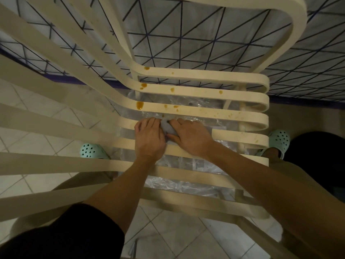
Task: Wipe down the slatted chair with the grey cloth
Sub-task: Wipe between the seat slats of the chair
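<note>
Over the seat, head view, looking straight down.

Slatted chair [205, 94]: cream, with curved slats running left to right across the seat and looping back at its right edge. Amber stains [140, 105] dot the three far slats. The largest blob sits near the left bend, and fainter specks lie toward the right.

Grey cloth [167, 128]: bunched on a middle seat slat between the two hands, just nearer than the last stained slat.

Right hand [192, 138]: laid over the right part of the cloth, fingers close together on top and thumb along its near edge, so the cloth is pinched between them.

Left hand [149, 137]: knuckles up, fingers bent downward at the cloth's left end and touching it. The fingertips are hidden, so whether they grip the cloth cannot be told.

Both forearms cross the near slats.

Below the seat: crumpled clear plastic sheet [186, 182] on a pale tiled floor [37, 143].

Left clog [93, 151] and right clog [279, 139]: mint green, perforated, one on each side of the seat.

Beyond the chair: white patterned surface [205, 34] crossed by dark lines.
</note>
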`<state>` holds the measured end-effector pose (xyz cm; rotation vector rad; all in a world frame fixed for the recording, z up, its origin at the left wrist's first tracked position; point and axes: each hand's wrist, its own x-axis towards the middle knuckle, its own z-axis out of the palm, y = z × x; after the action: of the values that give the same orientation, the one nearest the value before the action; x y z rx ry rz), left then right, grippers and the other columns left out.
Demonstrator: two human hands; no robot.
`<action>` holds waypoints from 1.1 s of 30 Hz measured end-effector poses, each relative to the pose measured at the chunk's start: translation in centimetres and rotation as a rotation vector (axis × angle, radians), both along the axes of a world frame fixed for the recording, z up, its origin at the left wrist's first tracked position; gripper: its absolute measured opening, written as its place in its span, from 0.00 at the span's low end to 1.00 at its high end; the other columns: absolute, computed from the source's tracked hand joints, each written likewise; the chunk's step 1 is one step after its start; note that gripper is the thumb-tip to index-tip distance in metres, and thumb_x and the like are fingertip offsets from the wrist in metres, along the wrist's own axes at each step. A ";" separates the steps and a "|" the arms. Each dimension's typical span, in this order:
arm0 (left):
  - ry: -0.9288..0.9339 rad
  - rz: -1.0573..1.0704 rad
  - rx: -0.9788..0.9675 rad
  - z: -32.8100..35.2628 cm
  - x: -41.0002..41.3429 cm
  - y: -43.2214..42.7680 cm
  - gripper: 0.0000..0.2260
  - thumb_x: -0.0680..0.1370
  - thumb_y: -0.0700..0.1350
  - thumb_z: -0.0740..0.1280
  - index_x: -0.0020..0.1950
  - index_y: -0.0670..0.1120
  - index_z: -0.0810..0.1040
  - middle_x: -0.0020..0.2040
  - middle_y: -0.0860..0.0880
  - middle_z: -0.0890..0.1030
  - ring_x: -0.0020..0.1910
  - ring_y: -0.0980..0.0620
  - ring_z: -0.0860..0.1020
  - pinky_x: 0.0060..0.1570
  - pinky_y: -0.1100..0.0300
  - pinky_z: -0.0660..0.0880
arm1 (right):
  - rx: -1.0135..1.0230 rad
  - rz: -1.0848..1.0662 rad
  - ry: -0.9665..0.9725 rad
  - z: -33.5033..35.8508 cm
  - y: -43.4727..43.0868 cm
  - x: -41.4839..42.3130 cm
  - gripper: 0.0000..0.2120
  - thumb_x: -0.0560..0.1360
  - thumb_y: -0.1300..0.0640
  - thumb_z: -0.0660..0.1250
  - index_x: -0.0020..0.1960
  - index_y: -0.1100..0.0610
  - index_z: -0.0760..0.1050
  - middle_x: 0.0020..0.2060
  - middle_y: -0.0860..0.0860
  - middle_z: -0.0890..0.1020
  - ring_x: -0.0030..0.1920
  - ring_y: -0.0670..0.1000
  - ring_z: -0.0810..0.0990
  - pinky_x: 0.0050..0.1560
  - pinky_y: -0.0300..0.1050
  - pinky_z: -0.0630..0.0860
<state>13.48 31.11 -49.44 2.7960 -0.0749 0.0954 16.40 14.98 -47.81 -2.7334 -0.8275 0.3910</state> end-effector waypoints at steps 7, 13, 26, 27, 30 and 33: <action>0.024 0.034 0.002 -0.2 -0.1 0.1 0.15 0.80 0.46 0.51 0.50 0.45 0.77 0.46 0.48 0.78 0.50 0.47 0.74 0.58 0.53 0.62 | -0.005 -0.016 -0.014 0.1 -3.0 -0.3 0.24 0.81 0.38 0.52 0.70 0.51 0.66 0.60 0.50 0.78 0.53 0.54 0.80 0.47 0.48 0.75; 0.076 0.029 0.017 -0.1 -0.1 0.2 0.17 0.81 0.49 0.49 0.52 0.47 0.76 0.48 0.49 0.78 0.51 0.48 0.73 0.61 0.53 0.63 | 0.025 -0.015 -0.041 0.8 -6.8 -1.1 0.21 0.80 0.40 0.55 0.66 0.52 0.70 0.54 0.50 0.82 0.46 0.54 0.82 0.41 0.47 0.77; 0.043 0.033 -0.001 -0.1 -0.2 0.1 0.12 0.82 0.46 0.53 0.51 0.46 0.76 0.47 0.48 0.77 0.50 0.48 0.72 0.59 0.52 0.62 | 0.017 -0.128 0.007 2.9 -14.6 -2.8 0.18 0.79 0.42 0.58 0.60 0.53 0.72 0.50 0.52 0.82 0.46 0.53 0.80 0.39 0.43 0.70; 0.049 0.034 0.004 -0.1 -0.2 0.0 0.12 0.82 0.46 0.53 0.52 0.46 0.76 0.48 0.48 0.77 0.50 0.47 0.72 0.59 0.52 0.62 | 0.017 -0.140 -0.008 3.1 -15.3 -3.0 0.17 0.79 0.43 0.58 0.58 0.54 0.73 0.48 0.52 0.82 0.44 0.53 0.80 0.39 0.41 0.66; 0.058 0.037 0.021 -0.2 -0.2 0.1 0.12 0.82 0.46 0.53 0.52 0.47 0.76 0.48 0.48 0.78 0.51 0.47 0.73 0.60 0.52 0.62 | 0.032 -0.191 -0.007 3.4 -16.8 -3.6 0.16 0.79 0.43 0.58 0.56 0.55 0.73 0.45 0.52 0.81 0.43 0.53 0.78 0.40 0.40 0.63; 0.048 0.045 0.022 -0.3 -0.1 0.0 0.13 0.82 0.47 0.53 0.52 0.47 0.76 0.48 0.48 0.78 0.51 0.47 0.73 0.60 0.52 0.63 | 0.002 -0.207 -0.010 3.2 -16.8 -3.6 0.17 0.79 0.40 0.56 0.51 0.54 0.71 0.41 0.51 0.79 0.40 0.53 0.77 0.37 0.41 0.62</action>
<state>13.34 31.16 -49.75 2.8208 -0.0016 0.0383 12.84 -1.84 -44.60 -2.7855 -0.5389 0.3334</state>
